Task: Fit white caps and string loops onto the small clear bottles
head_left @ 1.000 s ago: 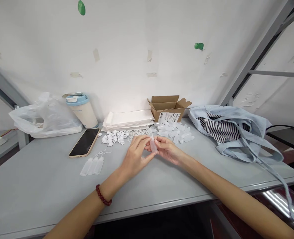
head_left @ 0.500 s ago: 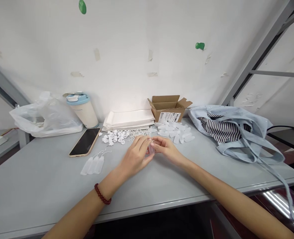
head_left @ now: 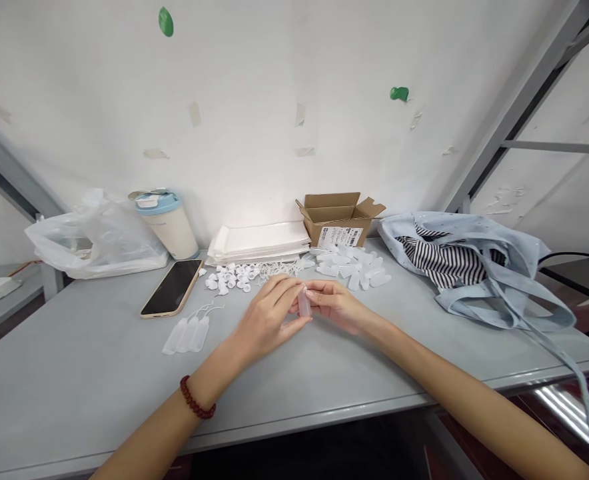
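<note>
The small translucent bottle (head_left: 304,303) stood nearly upright just above the tabletop (head_left: 74,387), pinched between both hands, the left hand (head_left: 264,319) closed on it from 9 o'clock, the right hand (head_left: 335,303) from 3 o'clock, equally near.

Small assembly workshop, grey workbench (head_left: 74,393), loose plastic parts (head_left: 232,276)

Mid-frame, left hand (head_left: 267,319) and right hand (head_left: 335,305) pinching one small translucent plastic bottle (head_left: 304,304) above the grey tabletop (head_left: 74,387). Left of centre, gold-edged black phone (head_left: 172,287); behind, scattered white caps (head_left: 230,276), open brown cardboard box (head_left: 338,216); right, pale-blue cloth bag (head_left: 479,267).
</note>
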A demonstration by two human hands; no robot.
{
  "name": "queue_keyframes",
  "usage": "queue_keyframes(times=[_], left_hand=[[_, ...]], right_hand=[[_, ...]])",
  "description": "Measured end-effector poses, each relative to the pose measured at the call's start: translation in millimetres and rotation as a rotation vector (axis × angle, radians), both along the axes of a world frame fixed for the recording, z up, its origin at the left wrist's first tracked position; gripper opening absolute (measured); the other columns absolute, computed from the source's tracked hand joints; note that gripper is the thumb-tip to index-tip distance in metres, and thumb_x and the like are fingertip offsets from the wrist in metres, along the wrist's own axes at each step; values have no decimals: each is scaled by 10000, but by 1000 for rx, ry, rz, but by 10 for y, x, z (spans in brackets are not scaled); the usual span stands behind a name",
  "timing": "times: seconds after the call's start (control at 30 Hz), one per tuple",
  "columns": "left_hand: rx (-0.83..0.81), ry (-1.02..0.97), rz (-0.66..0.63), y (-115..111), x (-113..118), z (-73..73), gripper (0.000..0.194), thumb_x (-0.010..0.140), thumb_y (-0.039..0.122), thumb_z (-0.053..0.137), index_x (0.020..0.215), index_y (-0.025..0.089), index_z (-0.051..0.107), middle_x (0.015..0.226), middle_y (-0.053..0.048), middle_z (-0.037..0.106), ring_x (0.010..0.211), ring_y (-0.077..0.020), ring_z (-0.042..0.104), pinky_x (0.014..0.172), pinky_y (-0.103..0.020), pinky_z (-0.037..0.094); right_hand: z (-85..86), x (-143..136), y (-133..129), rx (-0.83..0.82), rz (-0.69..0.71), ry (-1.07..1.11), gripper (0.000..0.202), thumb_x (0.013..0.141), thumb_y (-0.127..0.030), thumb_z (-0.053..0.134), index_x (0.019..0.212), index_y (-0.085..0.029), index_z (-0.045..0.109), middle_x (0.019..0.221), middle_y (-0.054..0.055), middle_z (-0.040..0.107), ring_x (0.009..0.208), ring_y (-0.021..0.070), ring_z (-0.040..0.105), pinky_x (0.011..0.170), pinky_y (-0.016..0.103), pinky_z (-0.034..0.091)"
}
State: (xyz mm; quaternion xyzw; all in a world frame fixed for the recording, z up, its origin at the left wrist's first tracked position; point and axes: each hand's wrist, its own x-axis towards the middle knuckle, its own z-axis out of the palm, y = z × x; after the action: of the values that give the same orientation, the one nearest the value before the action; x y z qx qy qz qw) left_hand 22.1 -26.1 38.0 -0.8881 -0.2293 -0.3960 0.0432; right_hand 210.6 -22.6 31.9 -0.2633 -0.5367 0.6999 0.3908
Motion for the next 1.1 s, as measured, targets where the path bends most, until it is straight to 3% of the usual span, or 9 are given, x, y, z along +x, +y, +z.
queue_keyframes(times=[0.13,0.3,0.53,0.67,1.1], left_hand=[[-42,40,16,-76,-146,69,384,825,260,633,1185,160,543,1102,-125,639,1061,-259,545,905,-439,492],[-124,105,114,-152,-600,69,376,827,310,634,1181,206,567,1110,-94,653,1056,-253,541,891,-421,494],[-404,325,257,-151,-1151,58,399,750,486,666,1072,253,635,1086,-49,671,1099,-272,533,879,-396,510],[-493,358,301,-143,-1271,84,391,732,495,673,1051,270,638,1093,-40,666,1095,-265,541,857,-371,520],[-477,423,338,-120,-1403,124,362,730,484,661,1020,267,652,1053,-47,674,1077,-271,546,815,-347,518]], right_hand=[[-5,-41,-21,-2,63,-30,351,820,-358,654,1102,-149,648,979,92,705,923,196,670,877,354,492],[-11,-81,-39,-37,68,-95,415,783,-350,696,1135,-147,610,1057,115,689,911,196,677,846,354,497],[-1,-67,-30,-16,14,-100,400,775,-359,702,1096,-136,616,1035,126,691,885,208,686,796,347,497],[-13,-74,-27,-14,4,-118,395,775,-359,699,1087,-131,618,1023,125,692,863,206,688,765,333,504],[2,-97,-40,-9,-28,-161,409,753,-376,713,1067,-129,625,986,117,694,762,174,683,678,299,511]])
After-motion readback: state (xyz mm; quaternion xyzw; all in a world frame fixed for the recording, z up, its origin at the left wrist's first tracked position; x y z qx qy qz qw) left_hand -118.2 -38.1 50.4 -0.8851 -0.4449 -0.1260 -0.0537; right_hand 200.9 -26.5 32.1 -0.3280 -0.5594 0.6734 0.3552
